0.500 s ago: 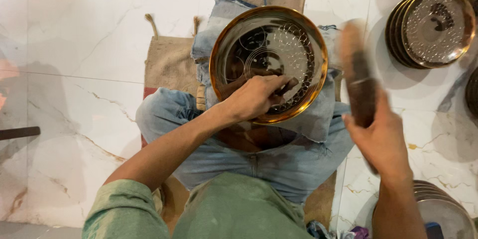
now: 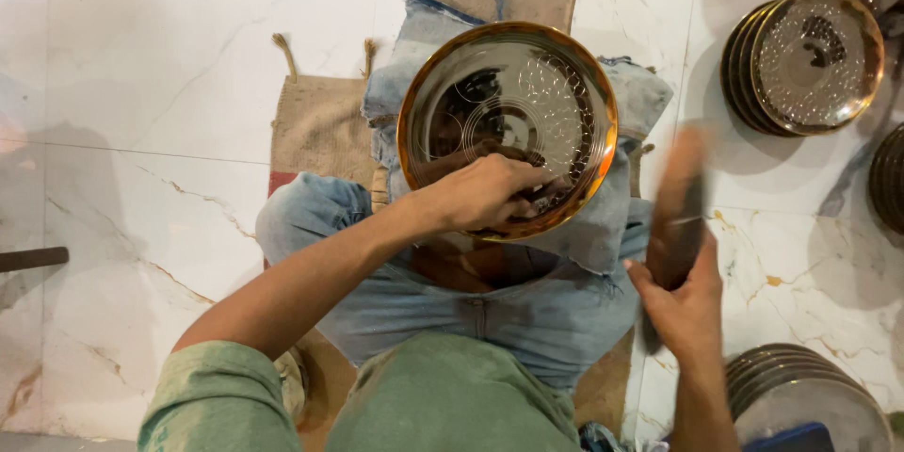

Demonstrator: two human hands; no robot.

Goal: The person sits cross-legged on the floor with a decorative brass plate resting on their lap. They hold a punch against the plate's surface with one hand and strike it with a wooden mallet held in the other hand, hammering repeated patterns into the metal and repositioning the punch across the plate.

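Plate (image 2: 508,122), round, shiny metal with a golden rim and dotted engraving, sits on our lap under our left hand (image 2: 490,193), fingers pressing its near edge; our right hand (image 2: 683,306) grips one dark wooden mallet (image 2: 676,226); beyond it, one stack of plates (image 2: 800,61).

Left hand (image 2: 485,193) covers near rim of engraved metal plate (image 2: 508,122); whatever its fingers pinch is hidden. Dark wooden tool (image 2: 676,226) in right hand (image 2: 683,306) motion-blurred, shape unclear. Plate stack (image 2: 805,405) bottom right cut by frame edge; another stack (image 2: 890,179) cut at right edge.
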